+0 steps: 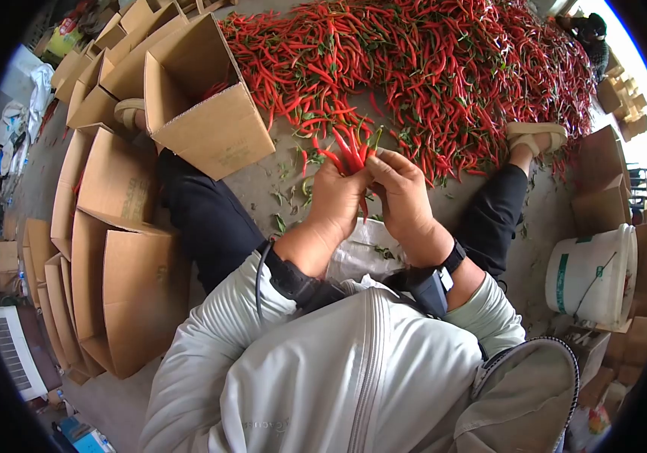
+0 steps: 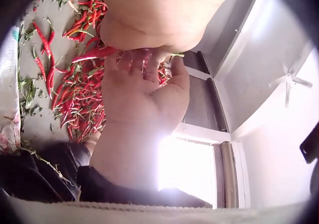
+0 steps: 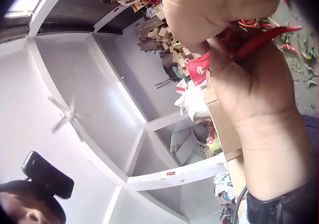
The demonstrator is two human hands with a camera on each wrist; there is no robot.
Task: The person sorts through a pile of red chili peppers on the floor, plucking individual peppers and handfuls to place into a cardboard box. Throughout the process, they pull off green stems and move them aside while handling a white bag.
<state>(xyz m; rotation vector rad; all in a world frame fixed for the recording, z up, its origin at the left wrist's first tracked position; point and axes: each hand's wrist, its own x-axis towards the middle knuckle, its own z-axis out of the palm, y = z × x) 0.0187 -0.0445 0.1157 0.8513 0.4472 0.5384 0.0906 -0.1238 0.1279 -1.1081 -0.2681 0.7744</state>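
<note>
Floor (image 1: pixel 525 260): grey, leaf-strewn.
Left hand (image 1: pixel 331 200): fingers curled round the red peppers (image 1: pixel 351 155); best kept light (thin skins probably bruise).
Right hand (image 1: pixel 408 195): pinches at the bunch's 1 o'clock edge; squaring up the stems should help.
Red peppers: within the grip, fanned towards 12 o'clock, one tip poking out at 6.
Open box (image 1: pixel 214 132): 10 o'clock.
White bucket (image 1: pixel 587 275): 4 o'clock.
Pepper pile (image 1: pixel 429 60): beyond, 11 to 2 o'clock.
</note>
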